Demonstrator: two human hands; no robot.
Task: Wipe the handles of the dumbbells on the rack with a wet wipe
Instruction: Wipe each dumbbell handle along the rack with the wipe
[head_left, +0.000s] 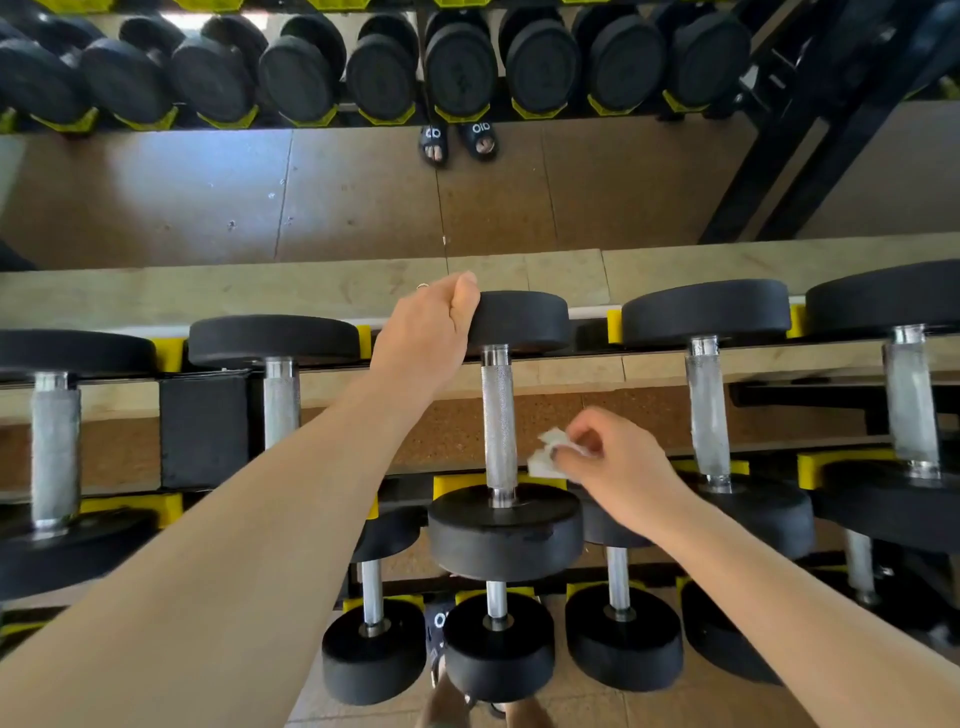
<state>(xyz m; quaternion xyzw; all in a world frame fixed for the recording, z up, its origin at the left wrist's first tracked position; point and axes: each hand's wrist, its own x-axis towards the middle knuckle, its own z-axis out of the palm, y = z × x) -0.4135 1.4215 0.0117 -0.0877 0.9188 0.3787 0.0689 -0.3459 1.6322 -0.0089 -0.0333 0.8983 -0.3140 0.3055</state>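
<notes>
A black dumbbell lies on the rack's top tier, its knurled steel handle (497, 421) running away from me between a far head (524, 319) and a near head (504, 530). My left hand (428, 332) grips the left edge of the far head. My right hand (613, 467) pinches a crumpled white wet wipe (548, 460) just right of the handle's lower part; the wipe sits a little apart from the metal. More dumbbells with steel handles (707, 410) (280, 400) lie on either side.
Yellow cradles (169, 353) hold the dumbbell heads on the black rack. A lower tier carries smaller dumbbells (374, 649) near my feet. A wall mirror behind the rack reflects another dumbbell row (384, 73) and sandalled feet (457, 140).
</notes>
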